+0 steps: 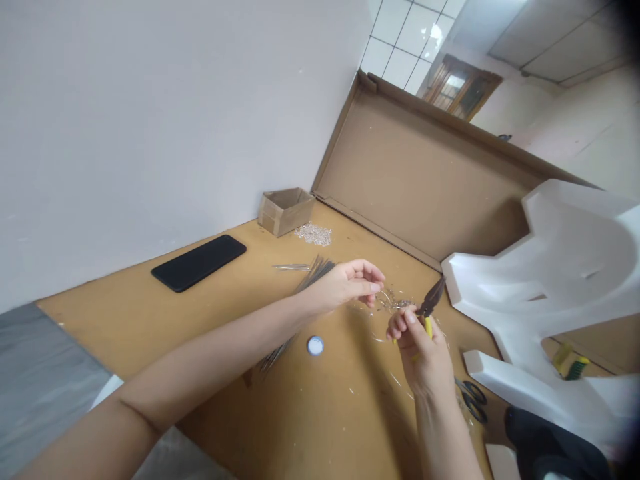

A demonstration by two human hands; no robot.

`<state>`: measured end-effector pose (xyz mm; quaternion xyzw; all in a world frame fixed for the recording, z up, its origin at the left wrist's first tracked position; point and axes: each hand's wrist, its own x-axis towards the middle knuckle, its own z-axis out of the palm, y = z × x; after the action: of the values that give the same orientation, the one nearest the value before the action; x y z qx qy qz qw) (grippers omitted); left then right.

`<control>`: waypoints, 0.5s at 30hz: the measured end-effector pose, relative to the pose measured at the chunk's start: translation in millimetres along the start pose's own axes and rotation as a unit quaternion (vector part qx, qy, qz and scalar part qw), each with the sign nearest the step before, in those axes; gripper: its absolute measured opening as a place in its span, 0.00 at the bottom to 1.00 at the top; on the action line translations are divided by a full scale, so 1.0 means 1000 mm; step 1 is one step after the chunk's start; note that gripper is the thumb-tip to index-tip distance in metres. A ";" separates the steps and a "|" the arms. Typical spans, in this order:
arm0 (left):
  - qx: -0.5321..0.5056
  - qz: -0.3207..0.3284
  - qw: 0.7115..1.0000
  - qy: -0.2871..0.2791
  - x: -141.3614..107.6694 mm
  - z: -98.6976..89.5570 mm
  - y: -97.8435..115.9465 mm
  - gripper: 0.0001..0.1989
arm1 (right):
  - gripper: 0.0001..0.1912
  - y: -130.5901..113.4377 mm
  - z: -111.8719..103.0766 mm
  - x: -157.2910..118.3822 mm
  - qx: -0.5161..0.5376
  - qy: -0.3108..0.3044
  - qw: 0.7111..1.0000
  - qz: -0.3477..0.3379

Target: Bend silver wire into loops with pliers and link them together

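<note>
Over the middle of the tan table (295, 413), my left hand (353, 283) is closed in a pinch, with fingertips near scattered thin wire pieces (387, 300); what it pinches is too small to make out. My right hand (423, 343) is wrapped round the yellow handles of dark-jawed pliers (432, 298), whose jaws point up and to the right. Beneath my left wrist and forearm lies a bundle of thin grey wires (316, 270). A small round blue-rimmed lid (315, 345) rests on the table between my arms.
A black phone (199, 262) lies at the left. An open cardboard box (286, 211) stands behind a pile of small clear beads (315, 234). Scissors (471, 399) lie right of my right wrist. White foam (545, 267) and a large upright cardboard panel (420, 173) border the right side.
</note>
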<state>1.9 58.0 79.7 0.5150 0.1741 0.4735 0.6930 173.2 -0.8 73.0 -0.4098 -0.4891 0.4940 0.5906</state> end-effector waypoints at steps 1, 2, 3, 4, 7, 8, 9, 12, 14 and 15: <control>0.003 -0.004 1.000 -0.009 0.000 0.000 0.001 0.11 | 0.07 0.000 0.000 0.000 -0.004 0.002 1.000 -0.006; 0.011 -0.011 1.000 -0.022 0.000 0.000 0.001 0.12 | 0.07 0.000 0.000 0.000 -0.008 0.004 1.000 -0.011; 0.025 -0.022 0.999 -0.038 -0.001 0.000 0.001 0.12 | 0.07 0.000 0.000 0.000 -0.013 0.004 1.000 -0.015; 0.041 -0.034 0.997 -0.055 -0.001 0.000 0.001 0.11 | 0.07 0.000 0.000 0.000 -0.019 0.004 1.000 -0.018; 0.087 -0.053 0.991 -0.081 0.000 -0.001 0.000 0.07 | 0.07 0.001 -0.001 -0.001 -0.039 0.004 0.999 -0.016; 0.094 -0.054 0.991 -0.082 -0.001 -0.001 0.000 0.07 | 0.06 0.001 -0.001 -0.001 -0.043 0.005 0.999 -0.015; 0.097 -0.052 0.991 -0.081 -0.001 -0.001 0.001 0.07 | 0.06 0.001 -0.001 -0.001 -0.044 0.006 0.999 -0.014; 0.106 -0.048 0.989 -0.086 -0.002 -0.001 0.003 0.09 | 0.06 0.001 -0.002 -0.002 -0.048 0.009 0.999 -0.007; 0.124 -0.040 0.988 -0.086 -0.002 -0.001 0.004 0.09 | 0.07 -0.001 -0.002 -0.002 -0.056 0.003 0.998 0.000; 0.132 -0.034 0.987 -0.085 -0.002 -0.001 0.004 0.09 | 0.07 -0.002 -0.001 -0.003 -0.057 -0.005 0.998 0.005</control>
<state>-1.8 57.0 82.0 0.6338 0.1931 0.3769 0.6472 174.7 -3.7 73.8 -0.4429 -0.5176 0.4702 0.5612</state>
